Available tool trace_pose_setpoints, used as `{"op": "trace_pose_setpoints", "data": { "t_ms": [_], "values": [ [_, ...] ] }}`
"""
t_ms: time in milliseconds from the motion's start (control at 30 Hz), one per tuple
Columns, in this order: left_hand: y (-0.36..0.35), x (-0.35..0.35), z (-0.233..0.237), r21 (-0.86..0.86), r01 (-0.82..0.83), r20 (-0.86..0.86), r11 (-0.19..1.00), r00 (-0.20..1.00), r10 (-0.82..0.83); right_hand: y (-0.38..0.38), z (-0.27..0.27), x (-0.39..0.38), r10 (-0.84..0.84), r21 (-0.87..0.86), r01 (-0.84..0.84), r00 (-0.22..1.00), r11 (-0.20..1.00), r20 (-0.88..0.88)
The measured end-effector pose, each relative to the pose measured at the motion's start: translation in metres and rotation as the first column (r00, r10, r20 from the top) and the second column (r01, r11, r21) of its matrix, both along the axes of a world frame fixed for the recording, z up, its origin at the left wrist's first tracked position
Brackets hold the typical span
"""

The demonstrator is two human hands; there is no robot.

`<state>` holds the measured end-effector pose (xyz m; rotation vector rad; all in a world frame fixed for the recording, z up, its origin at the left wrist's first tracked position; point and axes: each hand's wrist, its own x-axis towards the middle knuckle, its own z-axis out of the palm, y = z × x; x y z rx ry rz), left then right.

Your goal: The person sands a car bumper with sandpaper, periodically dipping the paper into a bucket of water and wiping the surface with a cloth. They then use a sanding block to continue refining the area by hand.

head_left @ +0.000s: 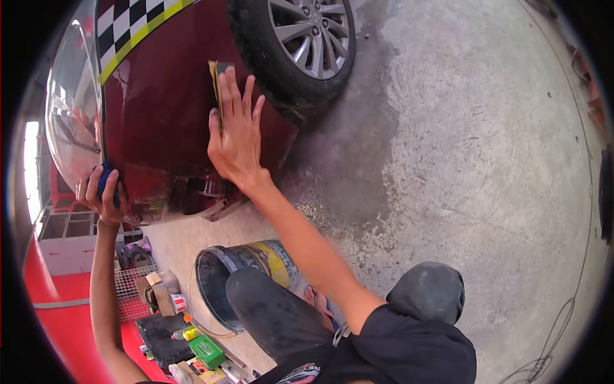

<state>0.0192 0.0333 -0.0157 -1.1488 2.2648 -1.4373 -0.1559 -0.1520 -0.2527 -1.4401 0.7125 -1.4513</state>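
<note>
My right hand (238, 137) lies with fingers stretched out against the dark red car bumper (160, 121). Under its fingers it holds a folded piece of sandpaper (214, 77), whose tan and grey edges stick out past the index finger. At the bumper's corner beside the headlight (73, 109), my left hand (102, 192) curls its fingers round a blue block (104, 179), perhaps a sponge. Most of that block is hidden by the fingers. A checkered sticker with a yellow border (137, 25) runs along the upper panel.
The front wheel (307, 45) stands just beyond my right hand. A large bucket (211, 269) sits by my knee. Tools, boxes and a green case (206, 352) lie at lower left. Concrete floor (473, 160), wet near the tyre, stretches right; a cable (556, 339) lies there.
</note>
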Motion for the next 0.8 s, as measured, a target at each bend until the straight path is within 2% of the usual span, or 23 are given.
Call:
{"op": "trace_pose_setpoints", "data": {
  "t_ms": [67,200,333,500,633,733,800],
  "values": [
    [-0.003,-0.001,-0.001,-0.017,0.007,0.007,1.0,1.0,-0.007,0.003,-0.002,0.003,0.012,0.008,-0.012,1.0,1.0,-0.009],
    [0.0,-0.001,-0.003,-0.004,-0.002,-0.015,1.0,1.0,0.002,-0.037,0.008,0.006,-0.06,-0.055,0.06,0.998,0.997,0.007],
    [-0.003,-0.003,-0.002,-0.001,0.011,-0.029,1.0,1.0,-0.011,0.006,-0.003,0.01,-0.002,0.031,0.002,1.0,1.0,-0.001],
    [-0.004,-0.007,-0.003,-0.014,0.004,0.005,1.0,1.0,-0.004,-0.041,0.009,0.013,-0.064,-0.048,0.063,0.998,0.997,-0.003],
    [-0.006,-0.004,-0.003,-0.012,0.035,-0.009,0.999,0.999,-0.035,0.014,0.0,0.005,0.054,0.045,-0.054,0.999,0.998,0.003],
    [-0.004,-0.002,-0.003,-0.02,0.017,-0.008,1.0,1.0,-0.018,-0.03,0.007,0.005,-0.029,-0.047,0.03,0.999,0.998,0.014],
    [-0.003,-0.004,-0.004,-0.02,0.01,-0.002,1.0,1.0,-0.01,-0.033,0.007,0.005,0.002,-0.004,-0.002,0.999,1.0,0.041]
  ]
}}
